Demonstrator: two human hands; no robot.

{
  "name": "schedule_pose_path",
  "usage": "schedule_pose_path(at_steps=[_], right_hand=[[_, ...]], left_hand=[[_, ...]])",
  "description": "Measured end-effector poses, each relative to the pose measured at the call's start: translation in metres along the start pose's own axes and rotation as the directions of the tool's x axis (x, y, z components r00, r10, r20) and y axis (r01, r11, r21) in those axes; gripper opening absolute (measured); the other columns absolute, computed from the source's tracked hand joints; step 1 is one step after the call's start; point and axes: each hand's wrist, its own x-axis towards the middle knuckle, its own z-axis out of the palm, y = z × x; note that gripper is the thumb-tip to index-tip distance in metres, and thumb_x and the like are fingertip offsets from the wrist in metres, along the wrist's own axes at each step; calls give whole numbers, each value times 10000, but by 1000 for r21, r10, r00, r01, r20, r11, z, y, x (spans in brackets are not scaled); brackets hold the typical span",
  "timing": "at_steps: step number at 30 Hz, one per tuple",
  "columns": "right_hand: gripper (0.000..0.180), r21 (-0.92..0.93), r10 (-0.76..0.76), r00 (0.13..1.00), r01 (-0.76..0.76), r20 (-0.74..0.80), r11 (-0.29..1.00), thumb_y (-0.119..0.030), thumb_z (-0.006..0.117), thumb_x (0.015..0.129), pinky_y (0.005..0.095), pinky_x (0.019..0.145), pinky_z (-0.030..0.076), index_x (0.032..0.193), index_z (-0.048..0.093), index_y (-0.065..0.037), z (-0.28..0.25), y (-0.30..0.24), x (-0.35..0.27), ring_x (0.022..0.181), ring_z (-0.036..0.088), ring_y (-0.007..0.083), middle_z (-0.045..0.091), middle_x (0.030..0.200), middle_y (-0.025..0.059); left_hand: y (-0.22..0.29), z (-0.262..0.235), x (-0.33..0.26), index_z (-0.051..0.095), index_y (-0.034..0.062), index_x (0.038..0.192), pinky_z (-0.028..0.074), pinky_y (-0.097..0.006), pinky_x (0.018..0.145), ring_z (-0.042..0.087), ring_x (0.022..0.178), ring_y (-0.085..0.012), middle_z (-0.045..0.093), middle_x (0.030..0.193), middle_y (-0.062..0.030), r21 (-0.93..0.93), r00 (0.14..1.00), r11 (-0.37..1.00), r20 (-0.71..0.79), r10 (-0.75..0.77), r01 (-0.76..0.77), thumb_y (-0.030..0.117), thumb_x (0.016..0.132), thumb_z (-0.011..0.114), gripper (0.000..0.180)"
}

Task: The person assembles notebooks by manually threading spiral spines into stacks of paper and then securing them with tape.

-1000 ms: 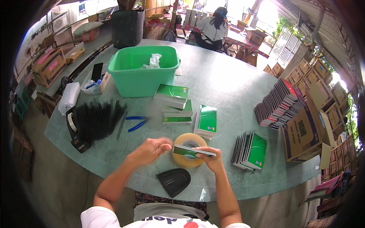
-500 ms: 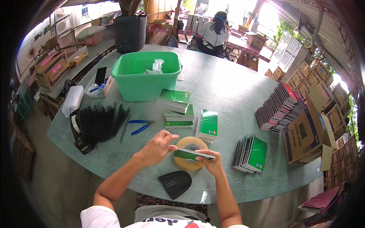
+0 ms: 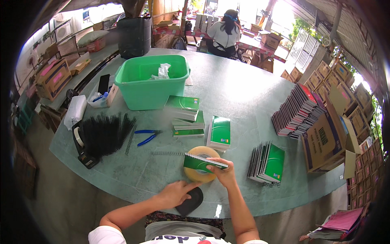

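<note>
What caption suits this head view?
Right hand holds a green notebook over a tape roll; left hand beside it.

Daylight scene, bright overall. Light comes in from the top and upper right, where the open background blows out to white behind the seated person (image 3: 224, 34). Table top (image 3: 243, 93) is evenly lit with a pale sheen mid-surface and no hard shadows; the green tub (image 3: 151, 83) casts only a soft one. Heavy fisheye: table edge bows, black vignette rings the picture, thick down the left side. Cardboard boxes (image 3: 325, 138) at right are stretched and soft. Centre is sharp; left hand (image 3: 175, 194) and right hand (image 3: 224, 174) show slight smear. Lower edge is dim.
</note>
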Motion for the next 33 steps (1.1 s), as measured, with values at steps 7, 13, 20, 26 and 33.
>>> schedule_pose_path(at_steps=[7, 13, 20, 26, 33], right_hand=[[261, 11, -10, 1000, 10, -6, 1000, -3, 709, 770, 214, 736, 499, 1028, 667, -2, 0, -2, -2, 822, 596, 83, 666, 923, 30], [263, -20, 32, 999, -32, 20, 999, -9, 713, 768, 209, 727, 488, 1027, 669, -5, -1, -5, -8, 819, 596, 79, 665, 929, 26], [260, -28, -29, 999, 29, 14, 999, -24, 718, 767, 207, 702, 478, 1024, 675, -18, -1, 5, -13, 780, 586, 60, 671, 890, 17], [236, 32, -61, 998, 60, 25, 998, -57, 705, 789, 208, 688, 477, 1019, 674, -15, 3, 1, -7, 764, 577, 61, 673, 851, 10], [236, 3, 23, 999, -23, 24, 1000, -15, 680, 781, 228, 768, 479, 1017, 674, -15, 1, 0, -9, 847, 589, 79, 677, 935, 28]], left_hand=[[-6, -67, 46, 593, 115, 1019, 486, -369, 664, 572, 775, -257, 522, 846, -101, 282, 938, 959, -333, 93, 5, -5, 726, 619, 318], [16, -90, 59, 632, 161, 1031, 497, -352, 628, 565, 750, -268, 521, 805, -93, 128, 617, 990, -784, 66, 57, 44, 685, 695, 370], [16, -74, 58, 656, 140, 975, 498, -346, 632, 575, 763, -234, 546, 863, -79, 143, 782, 989, -613, 116, -34, 46, 699, 703, 295], [4, -43, 44, 620, 92, 1001, 506, -350, 637, 588, 738, -264, 562, 872, -90, 40, 973, 992, -196, 122, -117, 106, 712, 718, 305], [67, -89, 48, 603, 66, 980, 469, -370, 823, 543, 1012, -279, 570, 1027, -122, -705, 945, 649, -99, 311, -287, 123, 813, 643, 181]])
